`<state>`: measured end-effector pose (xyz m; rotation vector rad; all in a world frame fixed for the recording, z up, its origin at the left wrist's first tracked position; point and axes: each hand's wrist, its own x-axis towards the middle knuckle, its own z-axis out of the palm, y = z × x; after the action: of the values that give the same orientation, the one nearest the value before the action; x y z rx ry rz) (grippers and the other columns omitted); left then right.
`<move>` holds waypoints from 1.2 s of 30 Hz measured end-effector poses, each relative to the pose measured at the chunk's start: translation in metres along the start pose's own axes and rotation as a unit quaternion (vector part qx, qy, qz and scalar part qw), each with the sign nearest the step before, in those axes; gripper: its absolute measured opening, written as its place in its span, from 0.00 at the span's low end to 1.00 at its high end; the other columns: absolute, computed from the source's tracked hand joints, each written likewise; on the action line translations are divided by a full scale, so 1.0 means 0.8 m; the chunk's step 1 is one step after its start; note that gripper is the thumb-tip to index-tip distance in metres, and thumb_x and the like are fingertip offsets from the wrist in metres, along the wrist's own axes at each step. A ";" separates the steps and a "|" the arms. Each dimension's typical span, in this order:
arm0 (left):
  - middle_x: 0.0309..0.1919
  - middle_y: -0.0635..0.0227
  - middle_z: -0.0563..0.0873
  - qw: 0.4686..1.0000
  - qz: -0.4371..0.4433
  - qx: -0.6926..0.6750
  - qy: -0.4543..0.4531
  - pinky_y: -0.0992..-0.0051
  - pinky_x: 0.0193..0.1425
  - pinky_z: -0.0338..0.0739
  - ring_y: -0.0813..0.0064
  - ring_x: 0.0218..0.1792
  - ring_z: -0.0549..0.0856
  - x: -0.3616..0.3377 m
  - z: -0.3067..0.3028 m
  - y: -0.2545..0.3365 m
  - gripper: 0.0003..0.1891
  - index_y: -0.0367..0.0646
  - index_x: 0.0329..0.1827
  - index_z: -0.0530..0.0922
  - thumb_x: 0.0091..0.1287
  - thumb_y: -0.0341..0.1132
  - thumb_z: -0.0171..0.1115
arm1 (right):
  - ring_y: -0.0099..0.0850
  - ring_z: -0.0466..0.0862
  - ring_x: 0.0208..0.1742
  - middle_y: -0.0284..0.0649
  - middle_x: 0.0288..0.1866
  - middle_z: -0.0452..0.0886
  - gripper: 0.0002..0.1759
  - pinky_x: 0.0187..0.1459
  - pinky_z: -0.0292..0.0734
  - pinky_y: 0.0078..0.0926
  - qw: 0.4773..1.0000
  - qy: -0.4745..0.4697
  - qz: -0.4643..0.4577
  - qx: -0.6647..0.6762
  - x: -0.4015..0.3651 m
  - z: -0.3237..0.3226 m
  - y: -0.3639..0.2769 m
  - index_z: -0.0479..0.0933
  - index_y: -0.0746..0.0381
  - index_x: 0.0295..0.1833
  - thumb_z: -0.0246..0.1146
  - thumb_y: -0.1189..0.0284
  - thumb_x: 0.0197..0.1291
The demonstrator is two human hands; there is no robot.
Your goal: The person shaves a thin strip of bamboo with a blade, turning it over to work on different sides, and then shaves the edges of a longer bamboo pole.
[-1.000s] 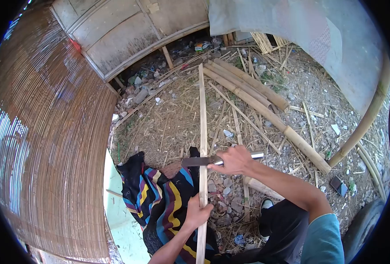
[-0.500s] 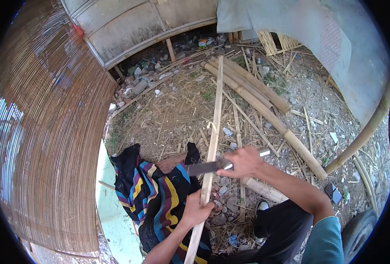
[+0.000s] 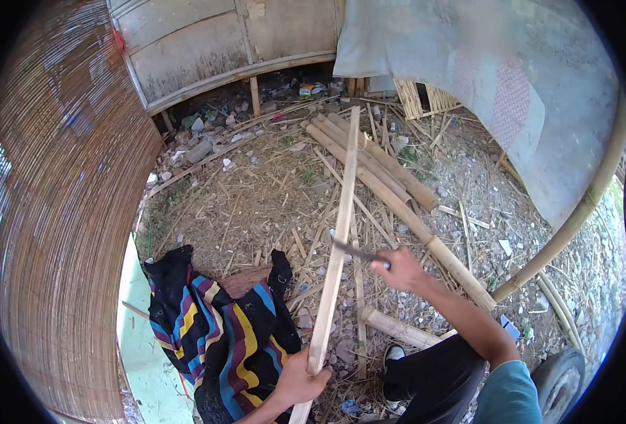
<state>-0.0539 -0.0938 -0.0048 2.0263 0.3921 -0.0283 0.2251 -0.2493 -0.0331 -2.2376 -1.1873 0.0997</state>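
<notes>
My left hand (image 3: 301, 378) is wrapped round the lower part of a long, pale bamboo strip (image 3: 336, 272), which slants up and away from me. In my right hand (image 3: 400, 270) is the handle of a knife (image 3: 357, 252). Its dark blade points left and overlaps the strip about midway along. A striped cloth (image 3: 238, 332) in black, yellow, purple and blue lies bunched to the left of the strip, under my left forearm.
Several bamboo poles (image 3: 398, 194) lie on the ground ahead, and a shorter pole (image 3: 401, 328) is by my leg. Slatted bamboo screening (image 3: 65, 212) stands at left. A tyre (image 3: 560, 381) is at lower right. Bamboo scraps and rubble litter the ground.
My right hand has carried the knife farther up the strip, away from my left hand, and the blade has turned. The view has shifted slightly; my left hand still grips the strip.
</notes>
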 end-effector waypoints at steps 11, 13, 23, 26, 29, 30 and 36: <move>0.20 0.66 0.81 0.994 0.073 -0.051 0.070 0.76 0.25 0.72 0.81 0.19 0.78 0.003 -0.005 -0.011 0.14 0.35 0.42 0.77 0.51 0.27 0.61 | 0.42 0.76 0.16 0.42 0.14 0.73 0.26 0.20 0.72 0.37 0.968 -0.058 -0.245 -0.014 -0.026 0.031 -0.110 0.77 0.60 0.31 0.59 0.45 0.55; 0.19 0.65 0.79 0.997 0.030 -0.036 0.057 0.74 0.26 0.73 0.79 0.20 0.79 -0.001 -0.003 -0.012 0.15 0.35 0.41 0.76 0.50 0.28 0.63 | 0.43 0.77 0.16 0.42 0.14 0.73 0.26 0.20 0.72 0.37 0.976 -0.050 -0.208 -0.042 -0.015 0.022 -0.091 0.77 0.60 0.30 0.59 0.45 0.55; 0.23 0.71 0.80 0.989 0.021 -0.147 0.010 0.79 0.27 0.71 0.85 0.22 0.76 0.005 -0.018 0.005 0.13 0.34 0.42 0.76 0.53 0.25 0.63 | 0.37 0.73 0.15 0.39 0.13 0.69 0.27 0.22 0.69 0.31 0.994 0.028 -0.002 0.105 -0.046 0.003 -0.125 0.74 0.62 0.29 0.51 0.49 0.66; 0.23 0.71 0.80 0.985 -0.004 -0.173 0.019 0.80 0.26 0.70 0.86 0.22 0.76 0.010 -0.014 -0.005 0.14 0.34 0.44 0.75 0.53 0.25 0.64 | 0.29 0.73 0.15 0.35 0.15 0.70 0.31 0.22 0.69 0.28 0.964 0.047 0.067 0.254 -0.068 0.028 -0.127 0.72 0.64 0.28 0.44 0.47 0.69; 0.18 0.72 0.77 0.975 -0.028 -0.219 0.020 0.80 0.19 0.67 0.85 0.16 0.75 0.015 -0.012 -0.009 0.12 0.34 0.40 0.75 0.53 0.23 0.63 | 0.23 0.69 0.17 0.32 0.19 0.69 0.36 0.23 0.67 0.23 0.881 -0.018 0.170 0.441 -0.069 0.037 -0.127 0.69 0.64 0.30 0.36 0.42 0.70; 0.16 0.73 0.76 0.968 -0.053 -0.245 0.018 0.79 0.17 0.66 0.84 0.14 0.74 0.015 -0.013 -0.012 0.10 0.34 0.37 0.75 0.52 0.22 0.63 | 0.23 0.68 0.18 0.33 0.19 0.68 0.37 0.23 0.66 0.22 0.819 -0.045 0.238 0.521 -0.069 0.043 -0.125 0.69 0.64 0.30 0.34 0.41 0.69; 0.13 0.72 0.73 0.955 -0.088 -0.285 -0.003 0.79 0.12 0.65 0.81 0.10 0.72 0.024 -0.011 -0.016 0.10 0.36 0.36 0.70 0.56 0.21 0.63 | 0.23 0.66 0.17 0.33 0.20 0.66 0.38 0.22 0.66 0.22 0.713 -0.059 0.285 0.637 -0.067 0.055 -0.125 0.69 0.62 0.35 0.32 0.38 0.67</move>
<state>-0.0404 -0.0761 -0.0153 1.4187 0.5108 -0.0269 0.1054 -0.2275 -0.0264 -1.1879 -0.1605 0.9899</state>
